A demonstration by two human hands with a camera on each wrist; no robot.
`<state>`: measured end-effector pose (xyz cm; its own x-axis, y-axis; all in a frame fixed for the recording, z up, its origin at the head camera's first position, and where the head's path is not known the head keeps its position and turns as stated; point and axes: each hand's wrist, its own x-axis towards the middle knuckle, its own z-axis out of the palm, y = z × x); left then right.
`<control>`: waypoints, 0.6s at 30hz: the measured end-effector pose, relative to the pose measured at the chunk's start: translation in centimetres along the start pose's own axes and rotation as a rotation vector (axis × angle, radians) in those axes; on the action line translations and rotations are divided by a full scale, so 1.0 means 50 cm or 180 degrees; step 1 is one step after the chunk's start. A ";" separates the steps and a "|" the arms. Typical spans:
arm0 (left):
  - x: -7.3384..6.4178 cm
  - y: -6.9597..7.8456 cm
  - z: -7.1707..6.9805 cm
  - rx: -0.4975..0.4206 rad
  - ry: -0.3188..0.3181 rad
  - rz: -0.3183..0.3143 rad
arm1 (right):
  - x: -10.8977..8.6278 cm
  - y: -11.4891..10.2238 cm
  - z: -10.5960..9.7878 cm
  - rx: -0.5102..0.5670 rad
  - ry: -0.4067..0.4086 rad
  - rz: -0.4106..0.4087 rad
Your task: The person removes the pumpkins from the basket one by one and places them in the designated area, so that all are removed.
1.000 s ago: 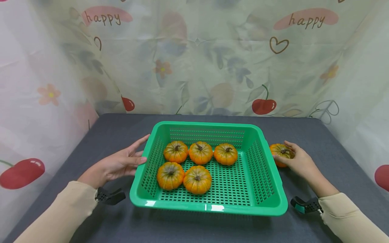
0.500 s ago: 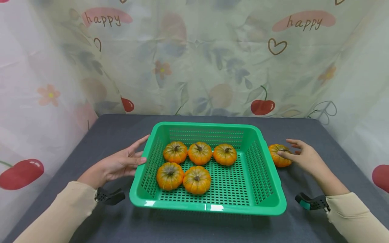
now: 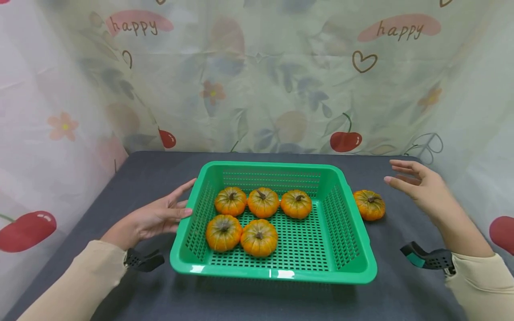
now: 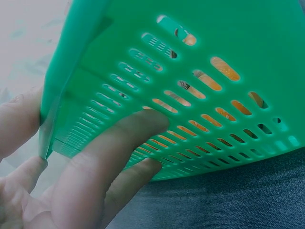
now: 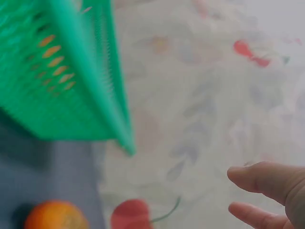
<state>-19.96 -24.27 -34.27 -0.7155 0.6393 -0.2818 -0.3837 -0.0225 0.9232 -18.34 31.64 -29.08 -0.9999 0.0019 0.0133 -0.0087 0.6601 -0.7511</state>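
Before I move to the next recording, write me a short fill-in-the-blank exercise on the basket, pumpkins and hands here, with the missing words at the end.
1. The basket is coloured ____.
2. Inside it, the pumpkins number ____.
3. The pumpkin outside is nearer the person's ____ hand.
4. The hand touching the basket is the person's ____ one.

Missing words: green; five; right; left.

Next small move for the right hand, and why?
Probably bring the right hand over the green basket toward its rightmost pumpkin: it's empty, having just left the lone pumpkin outside; five sit inside, and the left hand touches the basket's side.
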 end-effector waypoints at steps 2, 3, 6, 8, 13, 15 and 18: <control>-0.001 0.001 0.000 0.0005 -0.0012 0.0006 | -0.006 -0.015 -0.006 0.0055 0.0045 -0.0094; -0.001 0.001 0.001 0.0000 -0.0009 0.0005 | -0.010 -0.023 -0.009 0.0064 0.0066 -0.0144; -0.002 0.001 0.002 -0.0006 -0.0008 0.0006 | -0.019 -0.051 -0.009 0.0114 0.0081 -0.0313; -0.003 0.001 0.002 -0.0017 0.0009 -0.0006 | -0.023 -0.072 -0.001 0.0151 0.0067 -0.0427; -0.004 0.003 0.002 -0.0024 0.0003 -0.0014 | -0.024 -0.122 0.037 0.0218 -0.0066 -0.0698; -0.003 0.003 0.002 -0.0027 0.0006 -0.0016 | -0.023 -0.144 0.054 0.0280 -0.0163 -0.0811; -0.002 0.004 0.002 -0.0033 0.0003 -0.0019 | -0.021 -0.173 0.079 0.0423 -0.0350 -0.0982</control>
<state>-19.92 -24.26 -34.05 -0.7137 0.6387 -0.2876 -0.3941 -0.0268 0.9187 -17.25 22.97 -25.19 -0.9450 -0.2680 0.1874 -0.3047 0.5136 -0.8021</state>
